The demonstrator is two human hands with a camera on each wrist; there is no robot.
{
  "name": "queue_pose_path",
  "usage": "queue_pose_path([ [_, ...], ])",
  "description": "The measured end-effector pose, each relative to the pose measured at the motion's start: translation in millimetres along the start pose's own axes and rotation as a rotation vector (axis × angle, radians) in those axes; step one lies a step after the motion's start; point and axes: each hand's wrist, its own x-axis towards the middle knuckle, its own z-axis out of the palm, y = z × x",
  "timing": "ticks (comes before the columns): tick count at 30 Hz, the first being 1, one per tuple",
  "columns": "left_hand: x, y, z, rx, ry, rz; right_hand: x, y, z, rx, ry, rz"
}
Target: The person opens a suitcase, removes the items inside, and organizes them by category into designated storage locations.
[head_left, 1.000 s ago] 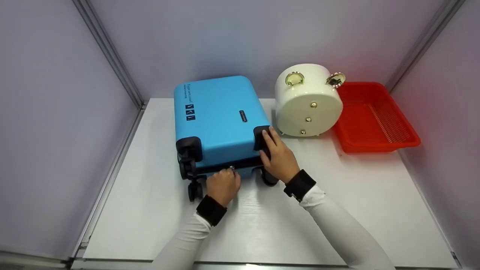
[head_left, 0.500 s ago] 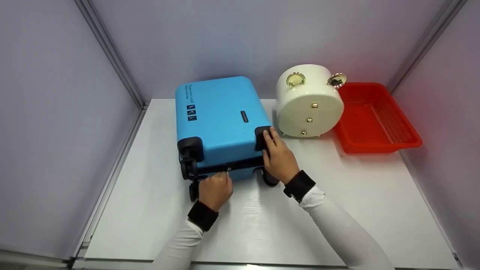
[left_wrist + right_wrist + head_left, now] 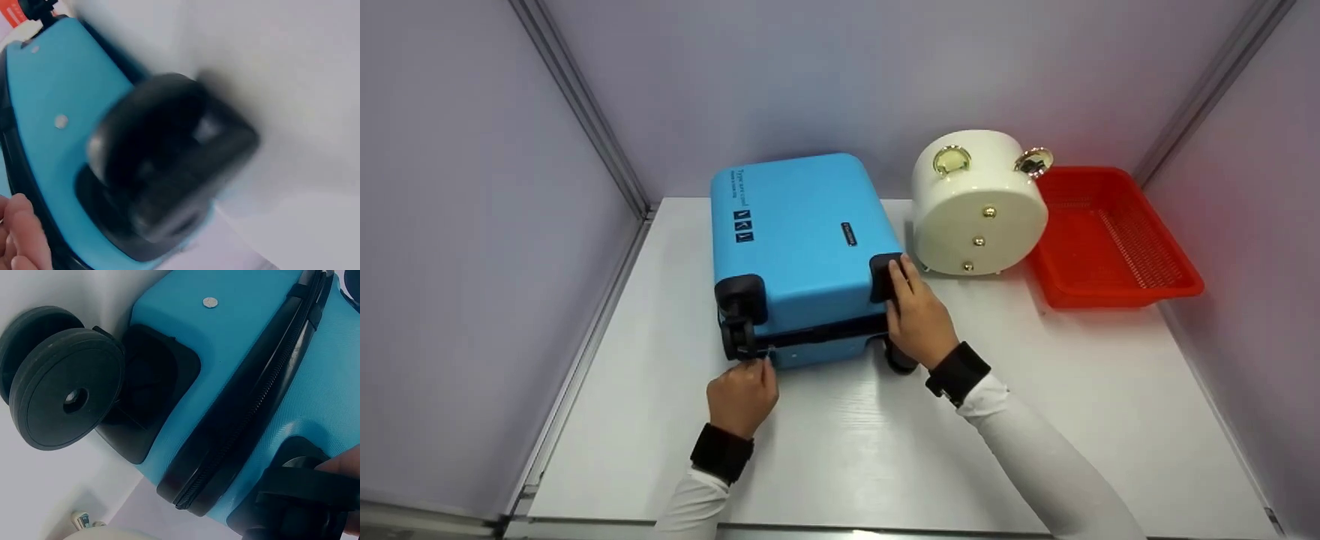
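Note:
A blue hard-shell suitcase [image 3: 802,225] lies flat, its wheeled end facing me. Along that end runs a black zipper band [image 3: 832,331]; its closed teeth show in the right wrist view on the zipper [image 3: 253,408]. My left hand [image 3: 741,397] pinches the small zipper pull [image 3: 770,350] close to the left wheels [image 3: 737,337], fingers curled. A blurred black wheel [image 3: 169,152] fills the middle of the left wrist view, with my fingertips [image 3: 28,233] beside the band. My right hand [image 3: 922,324] rests, fingers extended, on the black corner guard [image 3: 883,277] at the right.
Right of the suitcase stands a cream round case [image 3: 979,225] with gold ear-shaped rings and gold studs. A red plastic basket [image 3: 1125,296] sits beyond it. Pale panels [image 3: 840,82] enclose the white table [image 3: 885,465] at the back and sides.
My left hand has moved left along the zipper band with the zipper pull, from near the middle to the left wheels. My right hand has stayed on the corner guard.

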Motion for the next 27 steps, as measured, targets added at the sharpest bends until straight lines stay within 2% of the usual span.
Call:
queue_pose_path([
  [7,-4.8,-20.8,-3.7,0.002,0.052,-0.023,0.7,-1,-2,0.012,-0.022,0.002],
  [11,-2.6,-34.5,-10.7,0.035,0.052,-0.088,1.3,0,-3,0.02,-0.02,-0.012],
  [15,3.5,-47.9,-15.8,0.053,-0.017,-0.164,2.1,0,-5,0.018,-0.008,-0.029],
  [21,18.9,-66.9,-14.1,0.068,-0.119,-0.245,2.2,2,-4,0.018,0.0,-0.031],
  [27,34.6,-76.5,-11.8,0.05,-0.247,-0.321,1.4,2,-3,0.024,0.0,-0.023],
])
